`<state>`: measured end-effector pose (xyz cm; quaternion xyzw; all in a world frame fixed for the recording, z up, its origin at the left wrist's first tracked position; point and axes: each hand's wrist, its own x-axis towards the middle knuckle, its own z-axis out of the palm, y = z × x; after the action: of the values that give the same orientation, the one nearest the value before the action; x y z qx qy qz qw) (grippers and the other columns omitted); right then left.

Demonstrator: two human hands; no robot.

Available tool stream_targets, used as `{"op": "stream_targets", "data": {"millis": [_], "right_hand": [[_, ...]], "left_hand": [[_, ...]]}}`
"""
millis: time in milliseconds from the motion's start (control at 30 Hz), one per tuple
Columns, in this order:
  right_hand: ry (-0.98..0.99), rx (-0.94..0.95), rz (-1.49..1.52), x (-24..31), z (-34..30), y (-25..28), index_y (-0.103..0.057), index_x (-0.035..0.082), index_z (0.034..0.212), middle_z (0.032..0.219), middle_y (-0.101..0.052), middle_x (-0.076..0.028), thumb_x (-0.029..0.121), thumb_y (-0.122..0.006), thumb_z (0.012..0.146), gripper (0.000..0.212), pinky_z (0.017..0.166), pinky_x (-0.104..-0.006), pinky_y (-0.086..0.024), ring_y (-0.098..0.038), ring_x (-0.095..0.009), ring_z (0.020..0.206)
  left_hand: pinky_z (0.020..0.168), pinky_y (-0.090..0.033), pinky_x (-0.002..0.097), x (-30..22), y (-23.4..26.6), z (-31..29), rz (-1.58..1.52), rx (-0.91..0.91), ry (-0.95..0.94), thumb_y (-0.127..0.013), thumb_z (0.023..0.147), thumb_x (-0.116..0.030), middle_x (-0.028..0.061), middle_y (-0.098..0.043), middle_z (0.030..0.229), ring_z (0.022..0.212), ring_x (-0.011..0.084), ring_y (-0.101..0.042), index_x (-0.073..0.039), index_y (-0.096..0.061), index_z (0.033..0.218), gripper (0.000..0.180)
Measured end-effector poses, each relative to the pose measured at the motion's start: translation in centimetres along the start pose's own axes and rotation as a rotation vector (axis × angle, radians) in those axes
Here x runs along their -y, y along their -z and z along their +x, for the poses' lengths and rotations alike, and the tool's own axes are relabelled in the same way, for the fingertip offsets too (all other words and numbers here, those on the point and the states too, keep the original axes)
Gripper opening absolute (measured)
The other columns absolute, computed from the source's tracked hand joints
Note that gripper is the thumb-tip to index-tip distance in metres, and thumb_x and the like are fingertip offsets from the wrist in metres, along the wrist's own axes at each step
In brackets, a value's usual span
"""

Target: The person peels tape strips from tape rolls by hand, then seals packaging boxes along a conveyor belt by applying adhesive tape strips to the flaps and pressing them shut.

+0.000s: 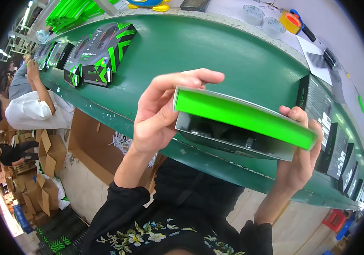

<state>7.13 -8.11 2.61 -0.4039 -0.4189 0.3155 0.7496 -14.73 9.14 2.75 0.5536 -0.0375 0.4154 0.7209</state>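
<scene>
A flat retail box (220, 144) is held up in front of me over the green bench, its open side facing me. Its bright green flap (241, 118) runs along the top of the opening, and inside lies a dark object (216, 131) whose kind I cannot make out. My left hand (160, 106) grips the box's left end, thumb at the corner and index finger stretched out above the top edge. Around the right end, my right hand (299, 155) is closed, with fingertips showing over the far edge and the palm beneath.
Black-and-green boxes (101, 51) stand on the green bench (182, 46) at the far left; more dark boxes (316, 102) line its right. Tape rolls (290, 22) rest on the ledge behind. A large carton (92, 140) is below at left. A co-worker (33, 110) stands further left.
</scene>
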Motion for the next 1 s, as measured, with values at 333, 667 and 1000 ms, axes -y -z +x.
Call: {"op": "stream_targets", "data": {"millis": [333, 667, 1000], "right_hand": [[0.037, 0.022, 0.006, -0.4, -2.6, -0.8, -0.064, 0.011, 0.088, 0.128, -0.051, -0.033, 0.048, -0.058, 0.094, 0.038, 0.104, -0.058, -0.039, -0.054, -0.048, 0.119], [0.22, 0.158, -0.648, 2.8, -2.8, -0.7, -0.06, 0.005, 0.098, 0.125, -0.053, -0.037, 0.042, -0.085, 0.073, 0.051, 0.087, -0.0546, -0.057, -0.065, -0.051, 0.104], [0.455, -0.039, -0.931, 1.1, -3.7, -2.2, -0.051, -0.005, 0.118, 0.11, -0.06, -0.039, 0.052, -0.063, 0.092, 0.064, 0.077, -0.0528, -0.06, -0.069, -0.048, 0.09]], "left_hand": [[0.094, -0.05, 0.0523, -1.9, -0.5, -2.7, 0.251, -0.014, 0.059, -0.058, 0.091, -0.033, 0.0317, -0.044, 0.135, 0.115, 0.0457, -0.056, -0.013, -0.07, 0.074, 0.028], [0.093, -0.053, 0.0576, -4.2, -0.9, -2.6, 0.698, 0.156, -0.049, -0.087, 0.065, -0.02, 0.0342, -0.057, 0.121, 0.111, 0.0471, -0.062, -0.01, -0.071, 0.09, 0.031], [0.083, -0.059, 0.0498, -3.2, -1.3, -2.4, 0.845, 0.136, -0.217, -0.081, 0.077, -0.028, 0.0316, -0.065, 0.105, 0.093, 0.0421, -0.07, 0.003, -0.06, 0.106, 0.048]]}}
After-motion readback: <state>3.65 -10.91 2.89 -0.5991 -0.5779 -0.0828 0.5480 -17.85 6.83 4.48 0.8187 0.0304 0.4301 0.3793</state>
